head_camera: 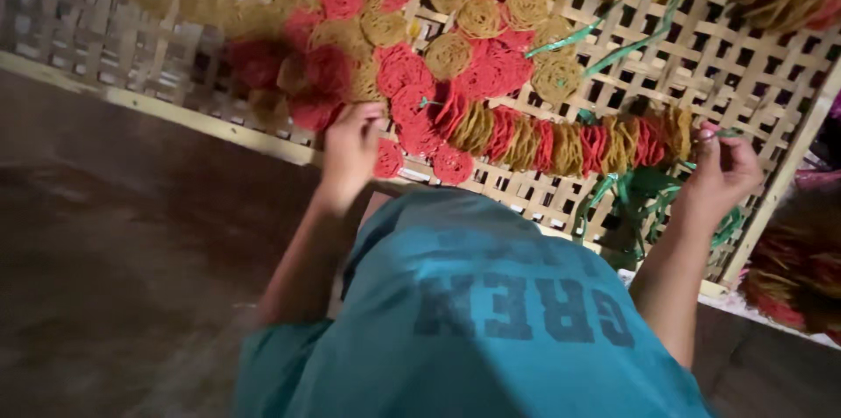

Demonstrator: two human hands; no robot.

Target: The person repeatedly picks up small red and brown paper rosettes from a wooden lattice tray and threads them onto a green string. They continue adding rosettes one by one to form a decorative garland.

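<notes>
left hand: we see the left hand (350,151) with fingers curled narrow, pressed on a red disc (387,159) at the near-left end of the strung row; looks like a pinch, grip partly hidden by the hand itself.
right hand: we see the right hand (723,171) closed narrow, fingertips pinching the green cord (613,54) at the far-right end of the row.
strung row: the strung row (561,145) of red and tan coiled discs stands on edge, packed face to face; long axis runs left to right between the two hands, sagging slightly toward the left.
where: the row lies on the woven bamboo tray (753,76), close to its near rim.
loose discs: flat red and tan loose discs (420,24) are spread above the row on the tray.
cord: loops up over the tray and bunches under the right hand.
shirt: teal shirt (491,313) fills the bottom of view.
</notes>
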